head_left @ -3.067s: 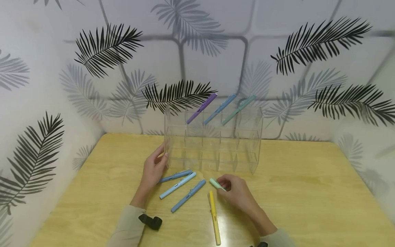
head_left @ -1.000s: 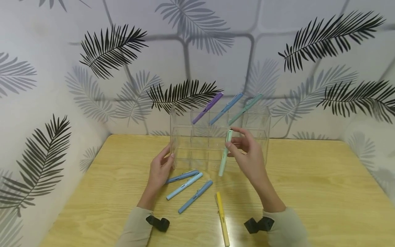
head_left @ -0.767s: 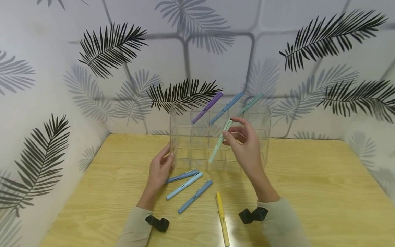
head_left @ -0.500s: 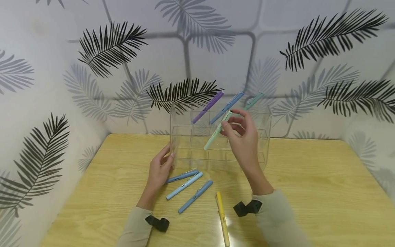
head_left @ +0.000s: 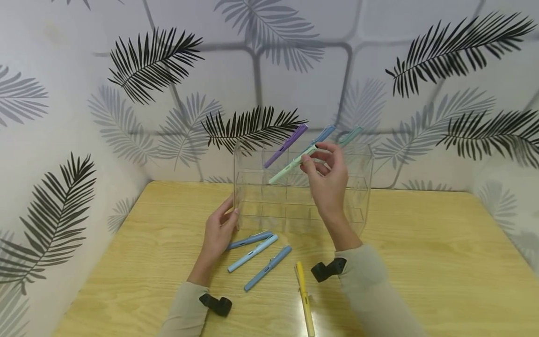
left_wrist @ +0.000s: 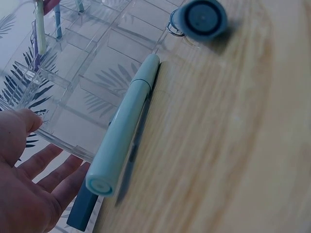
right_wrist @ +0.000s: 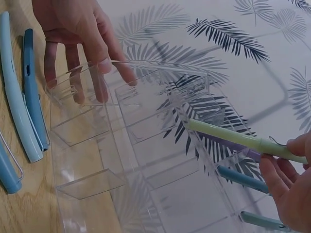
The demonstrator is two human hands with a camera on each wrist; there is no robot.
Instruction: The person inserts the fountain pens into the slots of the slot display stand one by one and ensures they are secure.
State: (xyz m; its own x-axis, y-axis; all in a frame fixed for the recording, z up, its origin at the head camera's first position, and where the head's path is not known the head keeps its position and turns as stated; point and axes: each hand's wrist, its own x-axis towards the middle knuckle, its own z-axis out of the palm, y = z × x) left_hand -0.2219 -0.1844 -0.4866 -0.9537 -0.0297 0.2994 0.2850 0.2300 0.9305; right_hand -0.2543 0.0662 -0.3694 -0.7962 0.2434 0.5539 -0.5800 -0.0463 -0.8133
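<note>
My right hand [head_left: 330,185] pinches a pale green pen [head_left: 286,170] near its capped end, between thumb and fingers. The pen slants in front of the top tier of a clear stepped pen rack [head_left: 303,218], its lower end pointing left. At the rack's left side panel, my left hand [head_left: 216,234] grips the edge with the thumb on one face and fingers on the other, as the left wrist view shows. In the top tier lean a purple pen [head_left: 286,146], a blue pen [head_left: 323,134] and a teal pen [head_left: 351,135], the last two partly covered by my right hand and the pen.
On the wooden table [head_left: 421,262], before the rack, lie a dark blue pen [head_left: 250,239], a light blue pen [head_left: 252,253] and a greyish-blue pen [head_left: 267,268]. A yellow pen [head_left: 305,299] lies nearer the front. Behind stands a leaf-patterned wall [head_left: 294,84].
My right hand has picked the pale green pen off the table, lifted it to the rack's top tier and tilted it over to the left. My left hand stays on the rack's side.
</note>
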